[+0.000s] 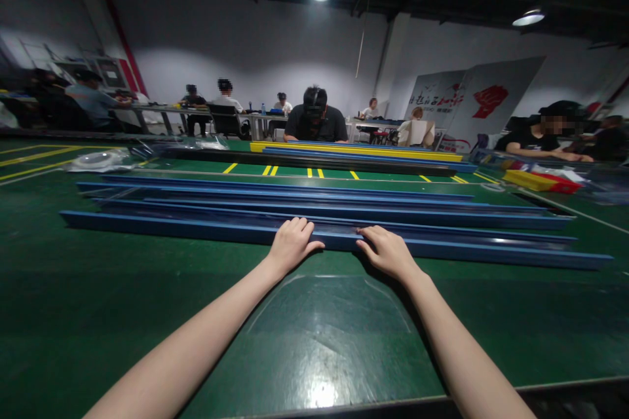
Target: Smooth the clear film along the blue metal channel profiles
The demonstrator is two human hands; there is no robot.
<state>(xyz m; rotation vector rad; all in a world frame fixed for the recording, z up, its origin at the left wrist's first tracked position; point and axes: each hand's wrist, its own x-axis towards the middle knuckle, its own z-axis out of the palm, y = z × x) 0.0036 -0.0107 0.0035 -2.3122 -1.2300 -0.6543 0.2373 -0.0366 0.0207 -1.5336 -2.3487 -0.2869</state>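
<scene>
A long blue U-shaped channel (196, 228) lies crosswise on the green tabletop, nearest to me. My left hand (293, 241) grips its near wall by the middle, fingers over the top edge and thumb along the front. A short way to the right, my right hand (388, 249) holds the same wall, its fingers curled over the edge and its thumb in front. Something small and dark shows at the right fingertips, too small to make out. Behind this channel, several more blue channels (432, 213) lie roughly parallel to it.
Farther back, a yellow channel (363, 150) and a black one (314, 161) lie across the table (122, 301). A clear plastic bag (101, 160) sits at left. Yellow and red bins (535, 181) stand at right. A person (317, 114) sits opposite, another (545, 137) at right.
</scene>
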